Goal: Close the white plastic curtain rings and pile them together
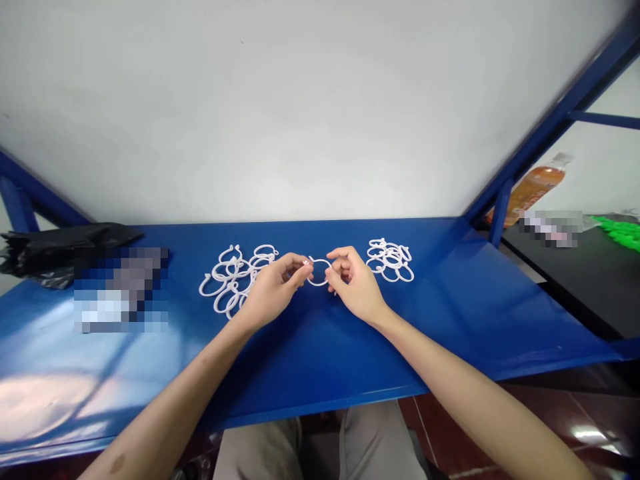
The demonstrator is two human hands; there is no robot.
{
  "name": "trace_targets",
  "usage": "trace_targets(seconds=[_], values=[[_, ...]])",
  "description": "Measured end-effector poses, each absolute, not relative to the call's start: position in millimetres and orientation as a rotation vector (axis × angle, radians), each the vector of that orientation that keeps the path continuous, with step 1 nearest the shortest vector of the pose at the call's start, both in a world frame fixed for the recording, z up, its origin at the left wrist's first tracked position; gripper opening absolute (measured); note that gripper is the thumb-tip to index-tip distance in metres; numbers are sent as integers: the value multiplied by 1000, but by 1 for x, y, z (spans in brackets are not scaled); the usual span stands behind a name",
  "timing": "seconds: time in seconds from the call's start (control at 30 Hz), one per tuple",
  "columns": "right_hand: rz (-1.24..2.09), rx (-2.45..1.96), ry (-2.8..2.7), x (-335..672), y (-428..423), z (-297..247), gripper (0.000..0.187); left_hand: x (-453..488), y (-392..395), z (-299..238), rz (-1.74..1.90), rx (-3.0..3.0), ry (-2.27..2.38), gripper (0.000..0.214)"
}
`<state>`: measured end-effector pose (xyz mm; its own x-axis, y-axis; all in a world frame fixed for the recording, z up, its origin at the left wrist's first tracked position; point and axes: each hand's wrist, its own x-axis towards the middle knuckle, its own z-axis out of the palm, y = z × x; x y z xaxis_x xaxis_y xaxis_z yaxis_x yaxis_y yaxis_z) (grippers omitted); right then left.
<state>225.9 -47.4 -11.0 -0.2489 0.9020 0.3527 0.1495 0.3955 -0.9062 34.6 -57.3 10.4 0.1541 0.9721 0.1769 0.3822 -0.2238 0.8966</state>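
Between my two hands, above the blue table, is a white shower curtain ring. My left hand pinches its left side, near the small knobbed end, between thumb and fingers. On the opposite side, the thumb and fingers of my right hand close on the ring, with the index finger stretched forward. Just left of my left hand lies a loose pile of similar white rings, several with gaps between their knobbed ends; my hand hides part of it. Beyond my right hand sits a second, tighter cluster of white rings.
The blue tabletop meets a pale wall at the back. A black plastic bag and a blurred-out dark item lie at left. Blue frame bars slope at right, beyond them an orange drink bottle and green pieces.
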Motion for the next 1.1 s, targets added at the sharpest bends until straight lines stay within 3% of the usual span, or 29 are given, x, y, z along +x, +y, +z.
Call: trace_targets(seconds=[0.4, 0.87, 1.1], values=[[810, -917, -1858, 226, -55, -10, 14, 37, -62, 4, 1198, 1772, 1391, 35], [586, -760, -2130, 235, -50, -13, 16, 29, -61, -10, 1098, 2344, 1366, 30], [548, -769, -2172, 238, -49, -11, 17, 31, -62, -7, 1010, 2243, 1387, 12]])
